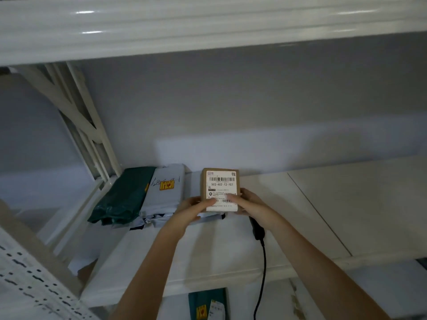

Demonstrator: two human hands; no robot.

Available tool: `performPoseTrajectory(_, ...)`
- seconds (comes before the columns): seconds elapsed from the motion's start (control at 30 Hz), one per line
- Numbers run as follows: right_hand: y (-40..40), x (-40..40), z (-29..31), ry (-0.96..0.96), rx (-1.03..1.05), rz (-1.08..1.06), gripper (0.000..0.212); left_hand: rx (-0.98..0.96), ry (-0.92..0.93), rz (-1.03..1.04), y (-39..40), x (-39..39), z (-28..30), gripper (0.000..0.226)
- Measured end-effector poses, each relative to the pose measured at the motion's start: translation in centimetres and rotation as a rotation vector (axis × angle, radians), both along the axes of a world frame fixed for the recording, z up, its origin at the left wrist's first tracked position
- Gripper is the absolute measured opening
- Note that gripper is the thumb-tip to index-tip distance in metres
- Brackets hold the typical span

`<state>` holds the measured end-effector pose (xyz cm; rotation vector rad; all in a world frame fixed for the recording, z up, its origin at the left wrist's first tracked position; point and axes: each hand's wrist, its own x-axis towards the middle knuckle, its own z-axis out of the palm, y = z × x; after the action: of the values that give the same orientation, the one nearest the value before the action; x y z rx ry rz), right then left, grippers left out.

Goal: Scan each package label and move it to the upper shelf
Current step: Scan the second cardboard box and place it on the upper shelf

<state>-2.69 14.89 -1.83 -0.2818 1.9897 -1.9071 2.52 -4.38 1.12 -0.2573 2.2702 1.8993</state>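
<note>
A small brown cardboard box (219,181) with a white barcode label faces me above the white shelf (300,204). My left hand (191,210) grips its lower left edge and my right hand (247,202) its lower right edge, thumbs on the label. A black handheld scanner (256,229) with a cable hangs under my right hand; how it is held is hidden. A dark green mailer bag (122,195) and a grey mailer bag (164,190) lie side by side on the shelf to the left of the box.
A white shelf beam (208,26) runs overhead. White uprights and cross braces (80,125) stand at the left. A perforated post (27,278) is at the lower left. Another green package (208,303) lies on the level below. The wall is close behind.
</note>
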Motion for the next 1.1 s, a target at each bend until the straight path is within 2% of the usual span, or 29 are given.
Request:
performPoseTrajectory(0.1,-0.5,-0.9,-0.5,-0.071,0.028,-0.203,0.072,0.117,-0.024,0.061,-0.6,0.1,-0.3,0.041)
performPoseTrajectory(0.13,-0.4,-1.2,-1.2,-0.054,0.165,-0.308,0.070,0.132,-0.031,0.072,-0.6,0.1,-0.5,0.040)
performPoseTrajectory(0.2,0.6,-1.3,-3.8,0.075,0.623,-0.409,0.067,0.152,-0.031,0.085,-0.5,0.4,-0.9,0.038)
performPoseTrajectory(0.23,0.9,-1.0,-4.8,0.097,0.760,-0.421,0.062,0.170,-0.033,0.095,-0.4,0.5,-1.0,0.040)
performPoseTrajectory(0.27,1.2,-0.9,-5.8,0.083,0.806,-0.430,0.057,0.190,-0.039,0.109,-0.4,0.6,-1.2,0.043)
performPoseTrajectory(0.37,1.1,-0.9,-6.7,-0.105,0.659,-0.428,0.046,0.235,-0.045,0.143,-0.4,0.8,-1.5,0.048)
performPoseTrajectory(0.57,1.5,-2.1,-5.0,-0.435,0.122,-0.401,0.023,0.187,-0.037,0.131,-1.0,0.6,-1.6,0.033)
performPoseTrajectory(0.67,1.6,-1.1,-3.2,-0.391,-0.044,-0.403,0.019,0.156,-0.039,0.164,-1.5,0.2,-1.8,0.031)
performPoseTrajectory(0.83,1.3,2.4,1.9,-0.241,-0.233,-0.333,0.008,0.097,-0.031,0.232,-1.1,-1.0,-2.3,0.048)
performPoseTrajectory(0.97,0.1,5.7,5.7,-0.093,-0.139,-0.293,0.004,0.128,-0.004,0.263,0.5,-1.4,-2.3,0.040)
performPoseTrajectory(1.03,-0.6,6.9,6.7,-0.067,-0.105,-0.294,0.005,0.155,0.012,0.284,1.3,-1.5,-2.2,0.028)
performPoseTrajectory(1.1,-1.1,7.7,7.1,-0.054,-0.071,-0.271,0.009,0.163,0.030,0.299,2.0,-1.7,-2.2,0.026)
